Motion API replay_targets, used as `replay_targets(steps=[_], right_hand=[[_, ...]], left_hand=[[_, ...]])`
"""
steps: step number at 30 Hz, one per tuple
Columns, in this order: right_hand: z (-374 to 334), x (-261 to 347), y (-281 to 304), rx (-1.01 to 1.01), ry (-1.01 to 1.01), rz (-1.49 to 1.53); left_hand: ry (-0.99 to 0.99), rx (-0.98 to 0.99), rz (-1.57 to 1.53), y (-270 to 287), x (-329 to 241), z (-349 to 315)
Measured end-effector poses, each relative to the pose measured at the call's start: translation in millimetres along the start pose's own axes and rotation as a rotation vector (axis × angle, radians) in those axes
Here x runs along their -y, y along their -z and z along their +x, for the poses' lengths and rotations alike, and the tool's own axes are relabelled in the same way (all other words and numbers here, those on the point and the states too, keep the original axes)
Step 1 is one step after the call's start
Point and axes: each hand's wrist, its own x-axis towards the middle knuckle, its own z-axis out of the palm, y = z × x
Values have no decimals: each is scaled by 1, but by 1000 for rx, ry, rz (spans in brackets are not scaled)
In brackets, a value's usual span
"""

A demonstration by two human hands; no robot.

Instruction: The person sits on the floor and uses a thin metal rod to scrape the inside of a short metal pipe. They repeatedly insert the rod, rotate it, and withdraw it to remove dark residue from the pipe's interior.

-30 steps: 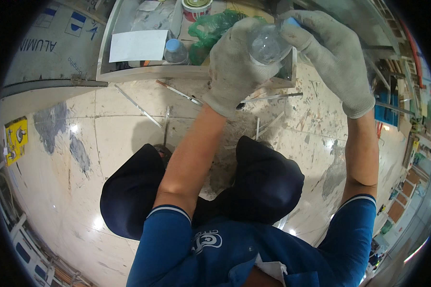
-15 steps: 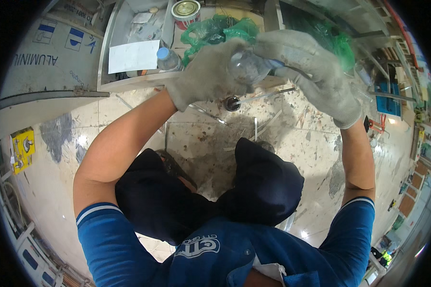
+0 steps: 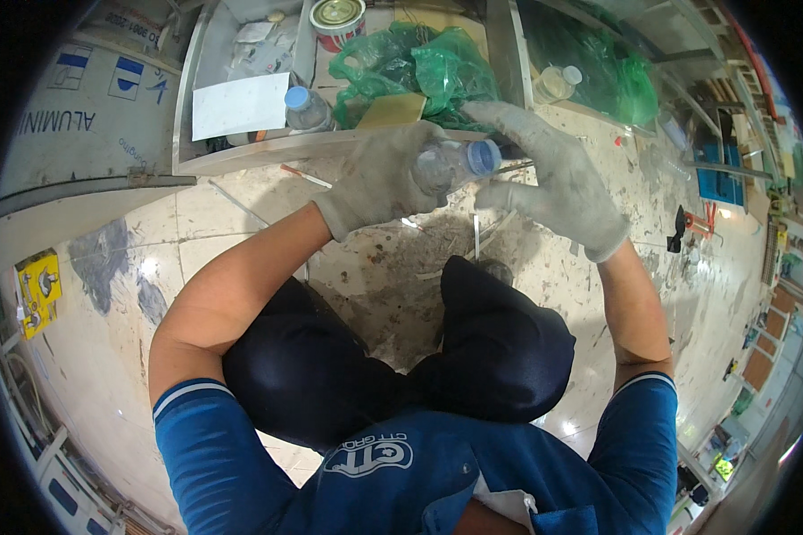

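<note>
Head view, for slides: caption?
Grey-gloved left hand grips clear blue-capped plastic bottle beside open grey-gloved right hand.

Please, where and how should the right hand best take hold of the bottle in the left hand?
Probably pinching the blue cap, coming from the right: the left hand grips the clear bottle around its body, while the cap points, uncovered, toward the open right hand.
</note>
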Motion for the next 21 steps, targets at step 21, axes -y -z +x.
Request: replay_targets(steps=[21], right_hand=[[-143, -72, -73, -265, -622, 708]], left_hand=[[524, 472, 129, -33, 55, -33]])
